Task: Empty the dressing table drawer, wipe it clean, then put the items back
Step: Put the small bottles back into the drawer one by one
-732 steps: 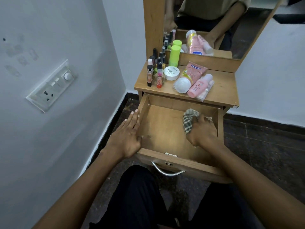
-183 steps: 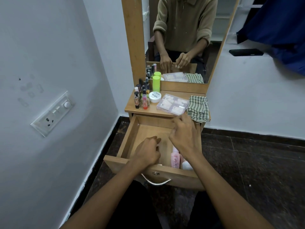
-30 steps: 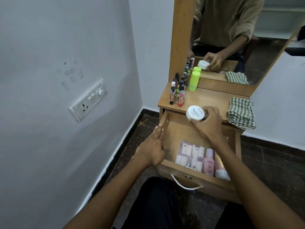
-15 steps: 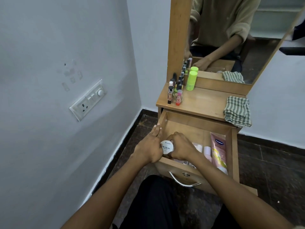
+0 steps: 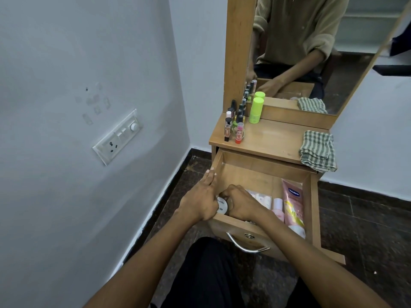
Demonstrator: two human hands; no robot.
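The wooden drawer (image 5: 249, 172) of the dressing table stands pulled out. My right hand (image 5: 241, 202) grips a round white jar (image 5: 222, 207) low in the drawer's front left corner. My left hand (image 5: 201, 200) rests on the drawer's left wall, fingers straight along the rim, right beside the jar. Inside the drawer lie a clear flat case (image 5: 262, 200), a small pink bottle (image 5: 278, 208) and a pink tube (image 5: 292, 203) along the right side. A green checked cloth (image 5: 318, 151) lies folded on the tabletop's right end.
Several small cosmetic bottles (image 5: 234, 125) and a lime green bottle (image 5: 256, 110) stand at the tabletop's back left. The mirror (image 5: 311, 52) rises behind. A grey wall with a switch plate (image 5: 117, 136) is close on the left. My knees are under the drawer handle (image 5: 245, 246).
My right hand carried the white jar from above the tabletop's front edge down into the drawer's front left corner. In the last half second it sank slightly lower; the left hand stayed.
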